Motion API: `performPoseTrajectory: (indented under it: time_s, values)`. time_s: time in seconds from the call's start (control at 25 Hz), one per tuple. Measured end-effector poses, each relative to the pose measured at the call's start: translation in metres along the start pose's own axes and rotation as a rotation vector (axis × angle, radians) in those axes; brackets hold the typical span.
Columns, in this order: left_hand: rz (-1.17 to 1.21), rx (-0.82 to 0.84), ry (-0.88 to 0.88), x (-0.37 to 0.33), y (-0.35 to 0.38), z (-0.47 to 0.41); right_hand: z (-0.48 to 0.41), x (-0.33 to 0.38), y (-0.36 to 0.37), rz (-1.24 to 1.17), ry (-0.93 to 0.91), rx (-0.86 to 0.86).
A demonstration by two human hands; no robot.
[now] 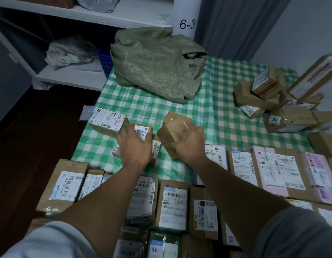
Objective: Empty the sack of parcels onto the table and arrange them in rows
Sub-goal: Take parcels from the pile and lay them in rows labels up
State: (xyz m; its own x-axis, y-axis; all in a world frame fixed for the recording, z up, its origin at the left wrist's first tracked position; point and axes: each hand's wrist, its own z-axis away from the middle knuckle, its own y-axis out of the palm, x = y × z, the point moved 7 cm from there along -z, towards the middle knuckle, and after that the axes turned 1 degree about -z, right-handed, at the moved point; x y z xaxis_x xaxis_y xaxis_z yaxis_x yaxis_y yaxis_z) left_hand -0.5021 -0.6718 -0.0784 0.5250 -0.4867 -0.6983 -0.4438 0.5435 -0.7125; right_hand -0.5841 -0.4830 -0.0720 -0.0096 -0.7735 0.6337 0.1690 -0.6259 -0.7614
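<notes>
The left hand point(134, 146) holds a labelled box point(142, 129), the right hand point(188, 144) a plain box point(173, 130). Set both flat, snug beside the row point(173, 203).

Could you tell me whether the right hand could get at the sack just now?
Probably yes: only bare cloth lies between right hand and sack, though that hand grips a box.

I see white shelf unit point(68, 77) upper left. Crumpled grey bag point(70, 51) on its lower board, blue basket point(104, 60) just beside bag. Second grey bag point(98, 2) on top board. White post point(187, 8) marked "6-3", grey curtain point(235, 25) to its right. Dark wood floor point(40, 127) at left, pale sheet point(88, 112) lying on it.
</notes>
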Motion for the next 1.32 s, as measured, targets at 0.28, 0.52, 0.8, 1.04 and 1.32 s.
performPoseTrajectory:
  time_s: [0.28, 0.52, 0.8, 1.04, 1.32]
  values:
    - [0.791, 0.523, -0.541, -0.028, 0.031, 0.049, 0.066, 0.032, -0.023, 0.260, -0.632, -0.038]
    - [0.888, 0.387, -0.570, -0.018, 0.016, 0.086, 0.067, 0.003, -0.033, -0.167, -0.289, 0.213]
    - [0.949, 0.401, -0.534, -0.031, -0.001, 0.121, 0.069, -0.028, -0.027, -0.522, 0.256, 0.448]
    - [0.912, 0.433, -0.548, -0.028, 0.004, 0.122, 0.081, -0.031, -0.027, -0.848, 0.420, 0.591]
    - [0.417, 0.326, -0.067, -0.053, -0.032, 0.062, 0.051, -0.005, -0.073, -0.691, 0.261, 0.367]
